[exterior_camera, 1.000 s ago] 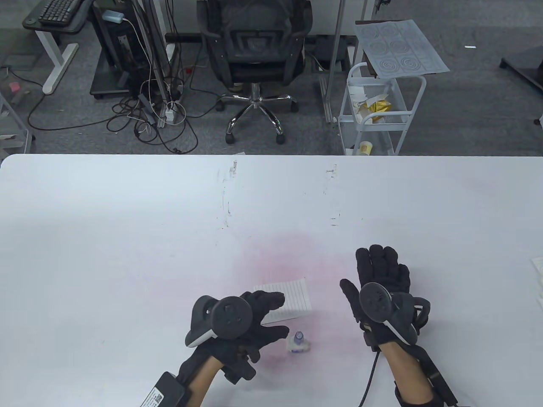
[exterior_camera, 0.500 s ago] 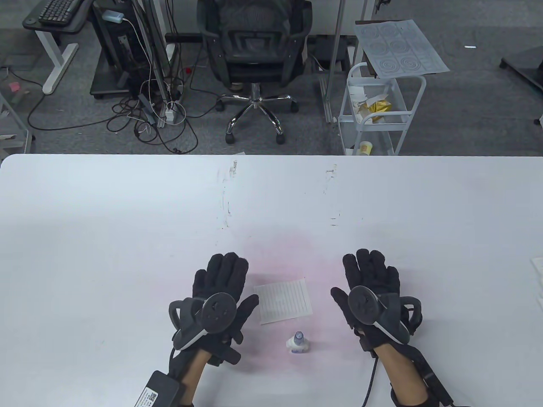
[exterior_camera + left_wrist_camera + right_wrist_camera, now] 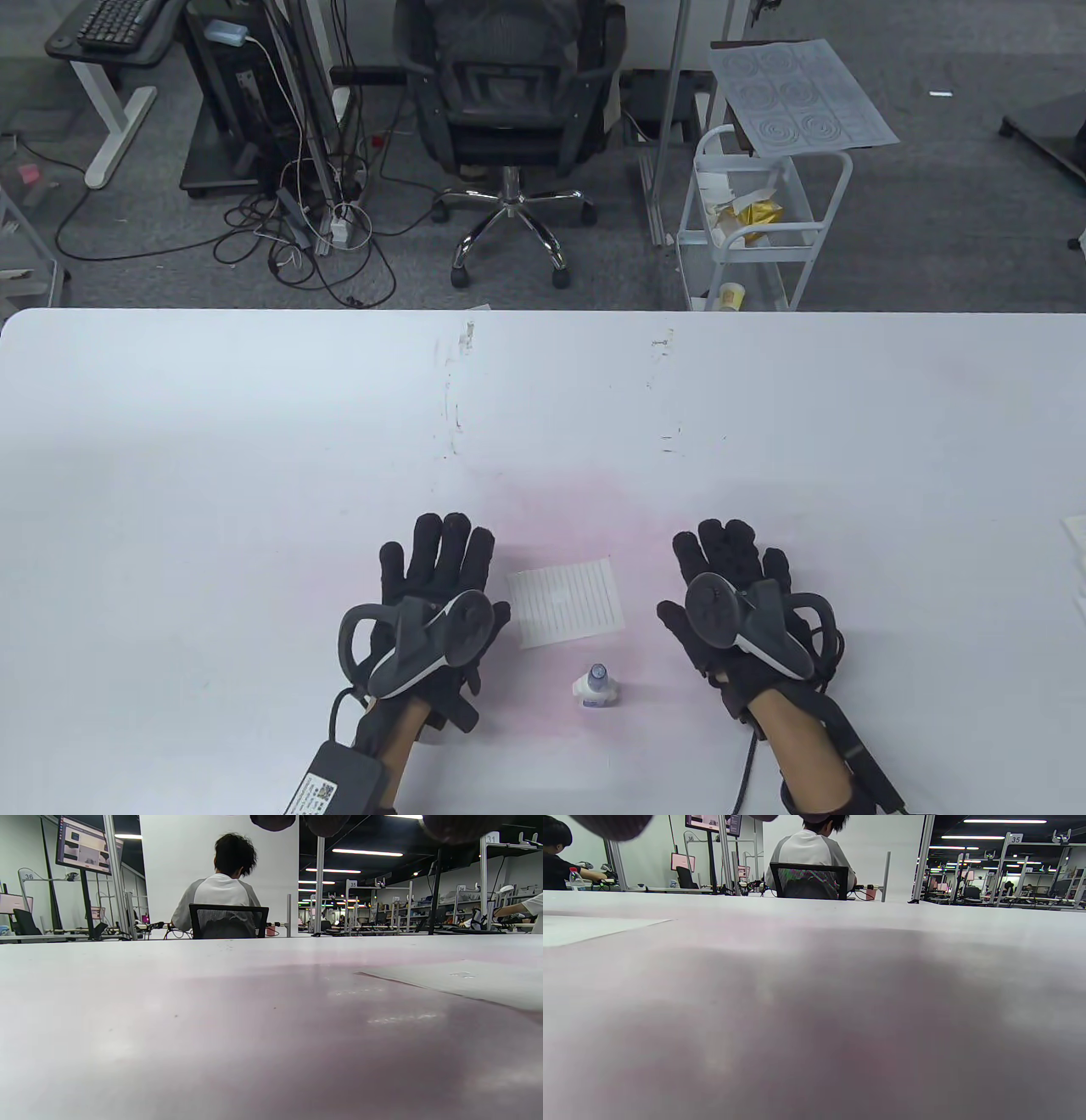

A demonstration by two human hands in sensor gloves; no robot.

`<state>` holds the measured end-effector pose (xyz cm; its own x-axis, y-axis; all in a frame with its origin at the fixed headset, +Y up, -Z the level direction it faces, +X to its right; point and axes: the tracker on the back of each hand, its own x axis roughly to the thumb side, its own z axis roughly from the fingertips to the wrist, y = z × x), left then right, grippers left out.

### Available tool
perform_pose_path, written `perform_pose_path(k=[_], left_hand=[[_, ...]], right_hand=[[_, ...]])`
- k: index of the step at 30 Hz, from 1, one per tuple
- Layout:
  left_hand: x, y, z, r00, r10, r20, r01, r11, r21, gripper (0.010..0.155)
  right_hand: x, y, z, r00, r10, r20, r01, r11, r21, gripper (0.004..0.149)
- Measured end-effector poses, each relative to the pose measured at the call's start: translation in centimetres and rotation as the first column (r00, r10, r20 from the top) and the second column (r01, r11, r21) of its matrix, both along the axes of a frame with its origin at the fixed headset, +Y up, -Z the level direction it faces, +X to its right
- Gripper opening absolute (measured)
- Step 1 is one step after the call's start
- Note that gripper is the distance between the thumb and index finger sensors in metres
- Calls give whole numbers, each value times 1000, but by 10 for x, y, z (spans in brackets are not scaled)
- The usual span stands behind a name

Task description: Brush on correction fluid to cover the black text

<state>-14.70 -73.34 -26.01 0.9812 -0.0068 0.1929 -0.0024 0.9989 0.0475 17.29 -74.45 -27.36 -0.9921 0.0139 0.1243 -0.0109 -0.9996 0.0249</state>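
A small lined paper [image 3: 567, 602] lies on the white table [image 3: 254, 441] between my hands, with a pale patch near its middle. It shows as a flat sheet [image 3: 466, 982] in the left wrist view and as a sheet corner [image 3: 589, 928] in the right wrist view. A little correction fluid bottle [image 3: 596, 685] with a bluish cap stands just in front of the paper. My left hand [image 3: 441, 564] lies flat on the table left of the paper, fingers straight. My right hand [image 3: 731, 564] lies flat to the right of it, holding nothing.
A stack of white paper [image 3: 1076, 543] pokes in at the table's right edge. Beyond the far edge stand an office chair [image 3: 507, 102] and a white trolley [image 3: 759, 212]. A person [image 3: 220, 895] sits with their back to me past the table.
The left hand swung off the paper and bottle to the left and laid flat. The right hand drew back slightly toward me and left. Paper and bottle stayed put.
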Motion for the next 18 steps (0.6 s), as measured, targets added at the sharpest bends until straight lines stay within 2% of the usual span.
perform_pose_path(k=[18], left_hand=[[1,0,-1,1000,-8,0,8,1000,-15,80]], right_hand=[[0,-1,1,1000,-14,0,14,1000,11,76]])
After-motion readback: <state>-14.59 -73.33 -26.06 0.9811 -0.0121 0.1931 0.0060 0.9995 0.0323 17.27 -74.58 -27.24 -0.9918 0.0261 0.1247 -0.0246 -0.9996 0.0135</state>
